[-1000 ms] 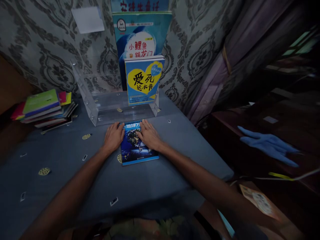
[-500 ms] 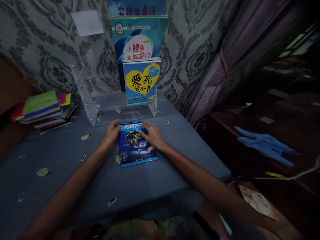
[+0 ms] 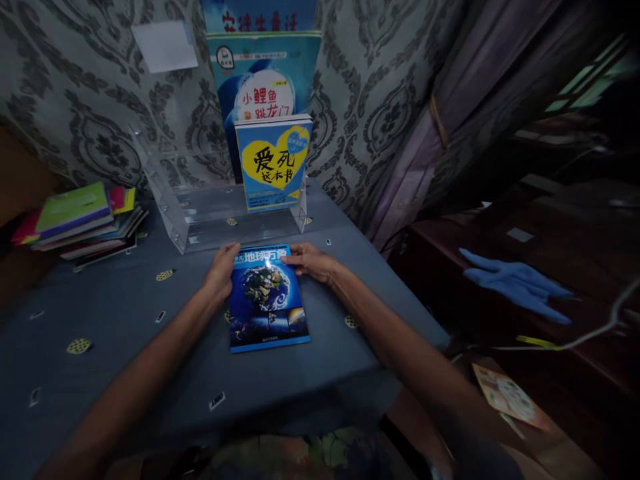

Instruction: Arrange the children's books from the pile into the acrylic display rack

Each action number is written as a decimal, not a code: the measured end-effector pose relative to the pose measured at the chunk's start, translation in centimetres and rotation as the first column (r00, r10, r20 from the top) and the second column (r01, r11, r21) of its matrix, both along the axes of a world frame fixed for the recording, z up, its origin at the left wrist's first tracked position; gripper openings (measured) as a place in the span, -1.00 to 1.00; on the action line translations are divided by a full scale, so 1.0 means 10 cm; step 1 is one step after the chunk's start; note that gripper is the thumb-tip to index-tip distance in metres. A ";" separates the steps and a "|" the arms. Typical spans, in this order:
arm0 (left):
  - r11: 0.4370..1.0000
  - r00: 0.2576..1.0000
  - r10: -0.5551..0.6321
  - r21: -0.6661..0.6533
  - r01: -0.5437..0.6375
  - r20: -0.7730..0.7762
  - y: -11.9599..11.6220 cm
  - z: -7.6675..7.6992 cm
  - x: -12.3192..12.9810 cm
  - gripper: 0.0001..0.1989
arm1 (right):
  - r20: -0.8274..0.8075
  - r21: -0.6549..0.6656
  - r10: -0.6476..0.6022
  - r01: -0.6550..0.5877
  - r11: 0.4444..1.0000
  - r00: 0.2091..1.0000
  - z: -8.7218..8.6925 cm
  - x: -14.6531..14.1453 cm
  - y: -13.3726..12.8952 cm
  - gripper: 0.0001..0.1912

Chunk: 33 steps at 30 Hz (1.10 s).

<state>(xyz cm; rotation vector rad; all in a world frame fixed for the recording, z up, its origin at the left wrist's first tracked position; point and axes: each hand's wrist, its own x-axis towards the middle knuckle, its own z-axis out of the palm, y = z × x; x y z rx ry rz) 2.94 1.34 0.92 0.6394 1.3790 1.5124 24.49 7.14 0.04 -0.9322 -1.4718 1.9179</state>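
"Lying between the two hands, cover up, is a slim blue paperback with a picture of the Earth [image 3: 267, 293]. See which way it points?"

"Lengthwise away from the person: short top edge toward the clear acrylic book stand [image 3: 225, 233], bottom edge toward the body. I can't tell whether it rests flat or is raised a little off the grey-blue patterned tablecloth [image 3: 125, 320]."

"How is it held?"

"From both sides, up near the top. The bare left hand [image 3: 219, 270] closes along the upper left edge, though its fingers are partly hidden. The bare right hand [image 3: 313, 262] pinches the upper right corner, thumb over the cover, so it reaches further onto the book."

"And beyond the fingertips?"

"The stand's low front is just past the top edge. On its right-hand part, a blue book with a yellow heart [image 3: 273, 167] leans upright, and behind that rises a taller teal book with a white circle [image 3: 300, 63]. Those two take up the right; the left hand faces the stand's left part."

"Anything near the elbows?"

"Not close. A stack of colourful thin books [image 3: 80, 217] sits well off to the left, and a limp blue glove [image 3: 515, 280] lies well apart on the right."
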 end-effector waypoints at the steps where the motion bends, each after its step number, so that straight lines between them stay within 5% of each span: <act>1: 1.000 1.000 0.020 0.002 -0.020 -0.007 0.00 0.02 0.01 -0.76 | -0.002 -0.046 0.016 -0.016 0.999 1.000 0.03 0.01 -0.02 -0.73; 4: 0.996 0.996 0.083 0.048 -0.081 -0.044 -0.04 0.17 0.05 -0.79 | -0.030 -0.061 0.036 -0.038 0.997 0.999 0.15 0.03 -0.06 -0.76; 7: 0.963 0.991 0.066 0.266 -0.033 -0.117 -0.15 0.47 0.07 -0.76 | -0.115 0.125 0.061 -0.046 0.991 0.991 0.36 0.05 -0.15 -0.69; 11: 0.789 0.930 0.099 0.597 0.143 -0.353 -0.41 0.91 0.06 -0.63 | -0.180 0.463 0.024 0.063 0.884 0.983 0.77 0.10 -0.40 -0.59; 14: 0.640 0.823 0.101 0.670 0.376 -0.559 -0.58 1.02 0.02 -0.62 | -0.112 0.628 -0.047 0.107 0.771 0.993 0.99 0.17 -0.58 -0.65; 17: 0.588 0.676 -0.001 0.546 0.597 -0.737 -0.70 0.90 -0.04 -0.60 | 0.006 0.684 0.004 -0.007 0.729 1.000 0.97 0.28 -0.69 -0.70; 20: 0.588 0.516 -0.126 0.356 0.726 -0.847 -0.84 0.64 -0.07 -0.55 | 0.082 0.650 0.174 -0.186 0.737 0.981 0.69 0.40 -0.75 -0.71; 25: 0.467 0.140 -0.108 0.074 0.881 -0.984 -1.12 0.23 -0.07 -0.62 | 0.248 0.588 0.310 -0.397 0.705 0.918 0.25 0.55 -0.94 -0.73; 30: 0.447 -0.029 -0.034 -0.041 0.894 -0.999 -1.21 0.08 -0.09 -0.64 | 0.521 0.561 0.347 -0.619 0.550 0.780 0.36 0.65 -1.01 -0.42; 33: 0.451 -0.054 0.022 -0.038 0.892 -0.998 -1.22 0.06 -0.09 -0.63 | 0.500 0.576 0.382 -0.628 0.523 0.777 0.48 0.54 -0.97 -0.34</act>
